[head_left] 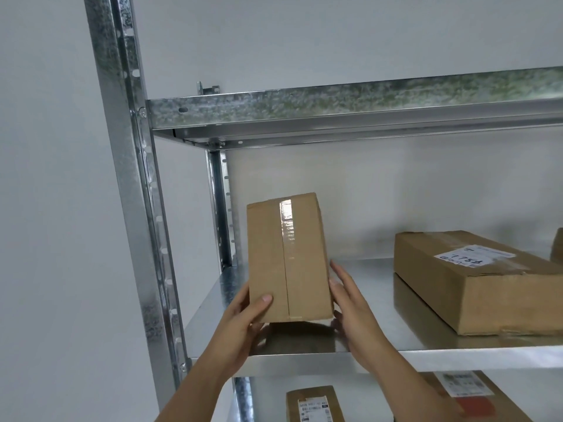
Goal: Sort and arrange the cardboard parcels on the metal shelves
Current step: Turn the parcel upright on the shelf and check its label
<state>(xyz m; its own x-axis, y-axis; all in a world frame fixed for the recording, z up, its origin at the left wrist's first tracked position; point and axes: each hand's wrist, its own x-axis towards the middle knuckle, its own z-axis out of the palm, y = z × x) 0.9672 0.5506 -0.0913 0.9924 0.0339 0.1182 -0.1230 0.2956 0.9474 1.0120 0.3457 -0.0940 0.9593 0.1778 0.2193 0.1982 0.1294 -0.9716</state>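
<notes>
Head cam looks up at a metal rack w/ 3 shelves in view: top shelf (350,106), middle shelf (380,303), bottom shelf (268,400) peeking in low down. 2 hands hold 1 tall box (288,258). It stands on end on the middle shelf, near the left side, close to the front edge, leaning back a bit. Clear tape runs down its front.

Left hand (243,321) grips the box's lower left edge, thumb curled on the front. Other fingers are hidden behind the box. Right hand (350,309) lies flat on the box's right side, fingers straight & together.

5 boxes seen in all. On the middle shelf, well to the right, 1 flat box (475,278) w/ a white label; writing too blurry to read. 1 more box corner (559,249) sits at the far right edge, mostly cut off. Bottom shelf has 2: small labelled box (313,403) & a bigger box (475,391), both cut off, bigger one partly hidden by the right arm.
</notes>
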